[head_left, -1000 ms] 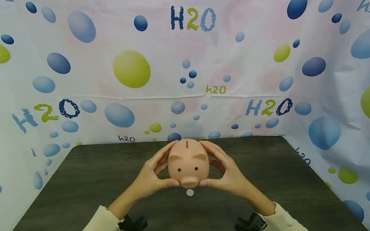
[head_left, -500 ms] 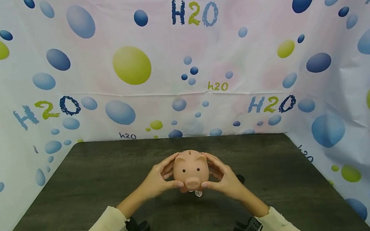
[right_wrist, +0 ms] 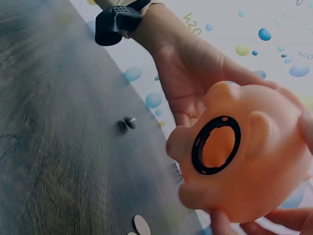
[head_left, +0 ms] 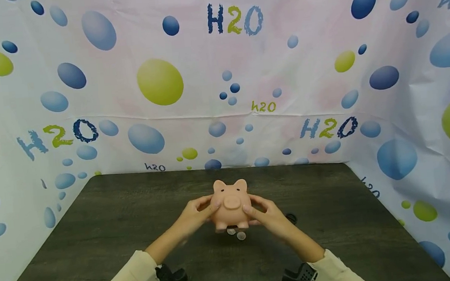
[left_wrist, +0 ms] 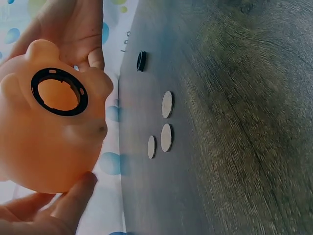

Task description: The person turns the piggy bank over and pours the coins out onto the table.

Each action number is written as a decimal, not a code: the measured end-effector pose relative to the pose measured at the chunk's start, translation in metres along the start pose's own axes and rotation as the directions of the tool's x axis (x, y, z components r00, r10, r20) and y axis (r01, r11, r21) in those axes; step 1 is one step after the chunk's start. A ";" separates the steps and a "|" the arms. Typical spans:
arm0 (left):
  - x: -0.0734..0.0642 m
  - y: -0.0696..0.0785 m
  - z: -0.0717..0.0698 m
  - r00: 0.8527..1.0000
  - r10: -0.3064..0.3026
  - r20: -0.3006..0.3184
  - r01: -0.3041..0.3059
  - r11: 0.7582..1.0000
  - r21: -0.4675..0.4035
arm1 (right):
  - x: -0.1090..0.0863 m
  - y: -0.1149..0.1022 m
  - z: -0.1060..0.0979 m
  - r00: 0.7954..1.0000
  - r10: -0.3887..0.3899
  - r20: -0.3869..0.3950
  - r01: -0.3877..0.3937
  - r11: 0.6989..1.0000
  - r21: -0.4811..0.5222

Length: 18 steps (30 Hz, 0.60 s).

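Two bare hands are shown at the middle of a dark wood-grain table, with a pink piggy bank held between them above the surface. One flank is gripped by the left hand, the other by the right hand; thumbs are set on the front near the snout, and fingers are curled around the sides. The snout is turned toward the wearer of the head camera, ears uppermost. On the underside, a round hole edged by a black ring is revealed by both wrist views. Three coins are seen lying near one another on the table in the left wrist view, two of them spotted just below the feet from overhead. A small black plug is seen lying apart from the coins. Black wrist cameras are worn beside cream sleeves. A backdrop is printed with blue and green dots and "H2O".
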State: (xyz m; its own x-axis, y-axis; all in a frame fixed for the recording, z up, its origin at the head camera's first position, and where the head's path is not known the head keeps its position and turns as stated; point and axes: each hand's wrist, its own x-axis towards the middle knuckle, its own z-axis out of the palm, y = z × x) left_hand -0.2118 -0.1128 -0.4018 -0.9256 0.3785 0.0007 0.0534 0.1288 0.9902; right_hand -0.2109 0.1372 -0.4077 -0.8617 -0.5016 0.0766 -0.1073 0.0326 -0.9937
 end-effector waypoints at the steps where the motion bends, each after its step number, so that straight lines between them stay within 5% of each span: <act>1: 0.000 0.000 0.000 1.000 -0.020 -0.001 0.020 1.000 -0.014 | 0.000 0.000 0.000 1.000 0.019 0.007 -0.019 1.000 0.008; 9: -0.002 0.000 0.004 0.987 -0.149 0.061 0.156 0.978 -0.139 | 0.001 -0.002 0.002 0.982 0.175 0.065 -0.179 0.982 0.060; 18: -0.006 -0.008 0.007 0.963 -0.266 0.041 0.269 0.956 -0.119 | -0.002 0.002 0.006 0.949 0.293 0.119 -0.306 0.945 0.115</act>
State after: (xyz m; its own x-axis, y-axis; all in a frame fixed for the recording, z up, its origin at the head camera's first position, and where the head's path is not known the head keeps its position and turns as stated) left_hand -0.2042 -0.1094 -0.4108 -0.8903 0.3676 -0.2688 -0.2428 0.1162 0.9631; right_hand -0.2065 0.1335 -0.4108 -0.7901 -0.5688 -0.2284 0.2196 0.0853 -0.9719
